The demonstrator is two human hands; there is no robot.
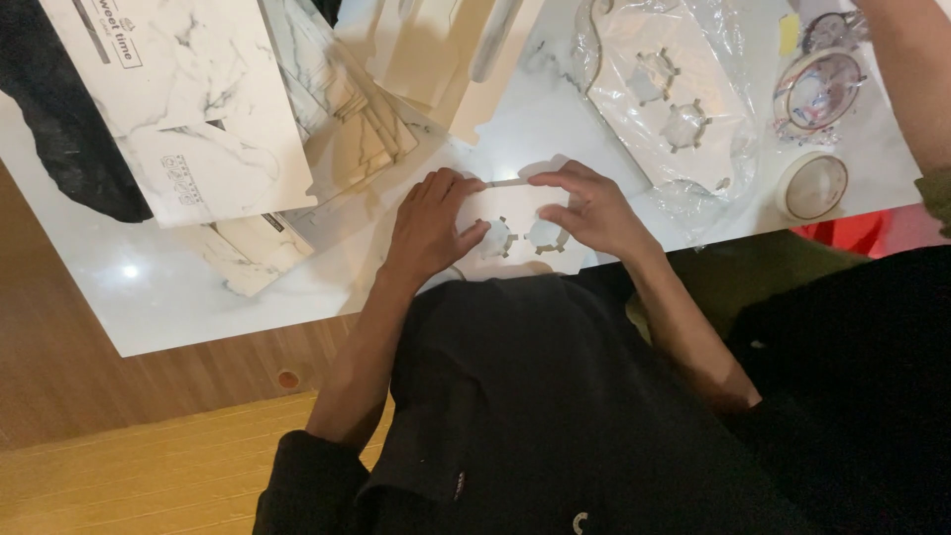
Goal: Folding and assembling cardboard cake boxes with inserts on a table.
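While the fingertips (474, 184) of the left hand (433, 226) and those of the right hand (586, 210) pinch the far edge of a white card insert (515, 213), both thumbs press down beside its two star-cut holes, so each hand is closed on the card and not loose. It lies flat on the marble-patterned table (198, 297) at the near edge, just in front of the person's dark shirt. Further out, a stack of flat cream box blanks (347, 119) sits to the left under a marbled white carton sheet (188, 109), and to the right a clear plastic bag (674, 109) holds another insert with the same holes, near two tape rolls (812, 185). Someone else's bare arm (906, 79) crosses the far right corner. Thin card pinched this hard could, I judge, crease off the fold line, or the slim tabs around the holes could tear under the thumbs; being so close to the edge, it might also slip into the lap.
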